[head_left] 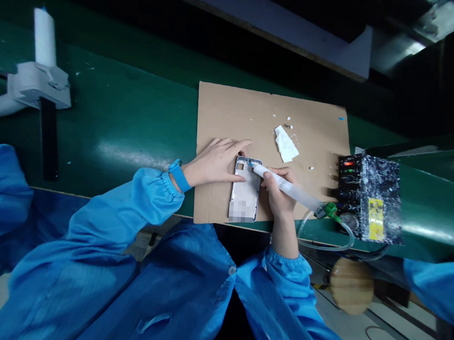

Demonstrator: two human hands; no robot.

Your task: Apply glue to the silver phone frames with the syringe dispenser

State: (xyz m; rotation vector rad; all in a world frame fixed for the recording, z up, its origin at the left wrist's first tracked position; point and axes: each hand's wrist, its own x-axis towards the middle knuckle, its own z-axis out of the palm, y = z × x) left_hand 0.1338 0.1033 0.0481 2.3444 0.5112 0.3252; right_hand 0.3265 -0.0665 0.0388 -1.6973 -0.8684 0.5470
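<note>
While the green bench (111,116) fills most of the frame, a brown cardboard sheet (230,114) lies across its middle, with a paint-spattered control box (369,196) just off the sheet's right edge and a crumpled white wipe (286,144) sitting above center. On the cardboard's lower part, dead center of the frame, is a silver phone shell (244,191), and the left hand (215,161) lies flat with fingers spread, pressing its upper left corner. Right hand (279,193) is curled tight around a white syringe (291,189), tip touching the shell's top edge, clear tube (324,242) looping off its back end.
</note>
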